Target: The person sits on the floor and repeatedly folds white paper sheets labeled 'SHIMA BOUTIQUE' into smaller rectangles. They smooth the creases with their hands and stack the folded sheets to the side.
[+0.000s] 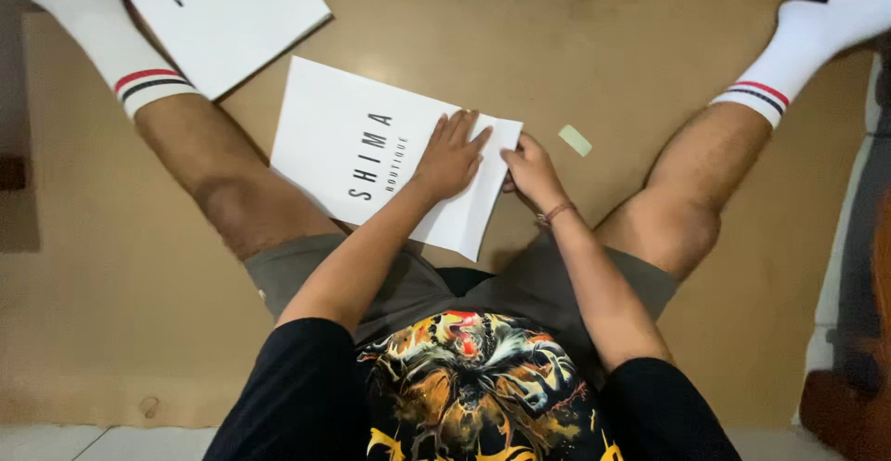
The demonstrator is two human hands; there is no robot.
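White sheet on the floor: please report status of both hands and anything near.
Left hand flat on white sheet, fingers spread. Right hand pinching its right edge. Small green strip lies just beyond, apart. Second white sheet upper left.

Landmark: white paper bag (pixel 371 159) on the floor between the legs.
Beyond it: bare floor.
Right of it: green strip (pixel 574 140).
Upper left: second bag (pixel 227 11), near.

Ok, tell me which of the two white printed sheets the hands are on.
The nearer white sheet, between the legs: the left hand lies flat on it and the right hand pinches its edge. The other sheet lies untouched at top left.
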